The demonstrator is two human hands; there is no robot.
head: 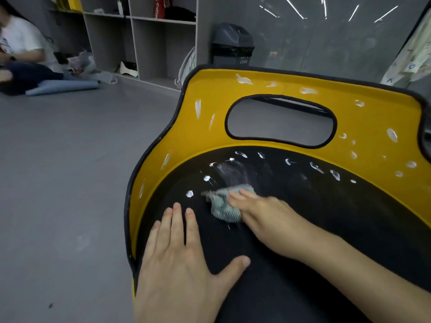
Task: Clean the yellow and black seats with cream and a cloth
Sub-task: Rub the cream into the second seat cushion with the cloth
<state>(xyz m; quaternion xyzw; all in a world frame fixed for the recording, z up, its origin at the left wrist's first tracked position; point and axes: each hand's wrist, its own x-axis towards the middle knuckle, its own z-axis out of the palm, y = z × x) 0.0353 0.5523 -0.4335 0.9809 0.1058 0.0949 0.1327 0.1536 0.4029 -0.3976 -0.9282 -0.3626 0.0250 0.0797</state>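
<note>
A seat with a yellow back [205, 141] and a black cushion [326, 206] fills the right of the view. White cream dabs [243, 79] dot the yellow back and the cushion's far edge. A smeared patch of cream lies above a pale green cloth [221, 203]. My right hand [263, 215] presses that cloth onto the black cushion, fingers lying over it. My left hand [182, 257] rests flat on the cushion's near left part, fingers spread.
Grey floor [70, 183] lies to the left of the seat. A grey shelf unit [140, 43] and a black bin [232, 45] stand at the back wall. A person [21, 50] sits on the floor at far left beside a rolled blue mat [63, 86].
</note>
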